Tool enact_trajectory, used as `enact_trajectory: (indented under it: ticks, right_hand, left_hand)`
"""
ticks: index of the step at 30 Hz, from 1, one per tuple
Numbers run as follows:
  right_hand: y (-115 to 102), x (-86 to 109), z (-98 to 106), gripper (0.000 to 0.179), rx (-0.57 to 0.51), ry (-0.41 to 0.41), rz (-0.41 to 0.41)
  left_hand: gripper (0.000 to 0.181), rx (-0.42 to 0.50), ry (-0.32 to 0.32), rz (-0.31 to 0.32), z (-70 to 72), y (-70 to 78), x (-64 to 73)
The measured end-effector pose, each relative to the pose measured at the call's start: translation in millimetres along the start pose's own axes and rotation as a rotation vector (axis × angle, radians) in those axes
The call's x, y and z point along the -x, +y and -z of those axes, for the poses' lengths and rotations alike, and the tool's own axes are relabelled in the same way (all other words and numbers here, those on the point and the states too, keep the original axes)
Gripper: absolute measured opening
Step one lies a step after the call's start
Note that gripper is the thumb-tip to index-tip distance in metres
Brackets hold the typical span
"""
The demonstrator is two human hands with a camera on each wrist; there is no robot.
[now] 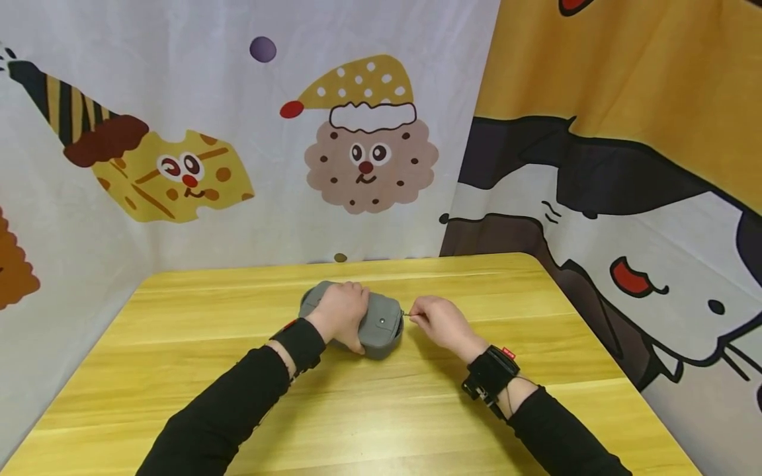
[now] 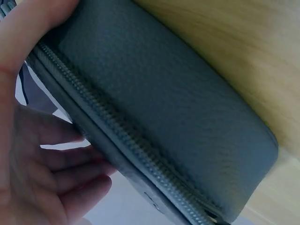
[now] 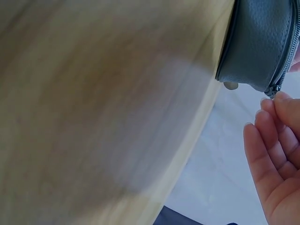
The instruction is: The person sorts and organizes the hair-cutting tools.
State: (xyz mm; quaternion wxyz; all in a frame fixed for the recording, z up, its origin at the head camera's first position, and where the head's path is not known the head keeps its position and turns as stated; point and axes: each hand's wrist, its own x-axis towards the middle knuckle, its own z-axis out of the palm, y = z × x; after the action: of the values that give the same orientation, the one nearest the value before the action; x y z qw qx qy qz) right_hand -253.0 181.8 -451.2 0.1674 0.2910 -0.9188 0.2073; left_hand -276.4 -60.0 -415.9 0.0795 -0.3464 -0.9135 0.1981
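A grey zippered case (image 1: 381, 322) with a small snap on its top lies on the wooden table. Across its left half my left hand (image 1: 345, 311) grips it, thumb on the near side and fingers over the top. In the left wrist view the zipper (image 2: 126, 133) runs closed along the visible side of the case. At the right end, my right hand (image 1: 443, 322) pinches the zipper pull between thumb and fingertips. The right wrist view has the slider (image 3: 273, 89) at the case's corner, right at those fingertips (image 3: 281, 97).
The yellow wooden table (image 1: 196, 344) extends around the case on all sides. Behind it hangs a white curtain (image 1: 196, 86) with cartoon prints, and another printed curtain (image 1: 655, 99) stands along the right side.
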Motion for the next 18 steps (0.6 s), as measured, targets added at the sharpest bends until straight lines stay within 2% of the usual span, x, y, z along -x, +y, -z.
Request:
enact_trajectory:
  ticks: [3,11,18]
  right_hand:
    - [-3.9,-0.7,0.3,0.012,0.024,-0.006,0.025]
    - [-7.2,5.0,5.4,0.012,0.027,-0.032,0.044]
    - [-10.3,8.5,6.5,0.012,0.009,-0.023,0.03]
  left_hand:
    - [0.114,0.008,-0.007,0.033,0.7,0.6,1.3]
    - [0.11,0.073,-0.06,0.153,4.6,7.9,-9.6]
    - [0.1,0.069,-0.095,0.188,10.0,12.3,-11.5]
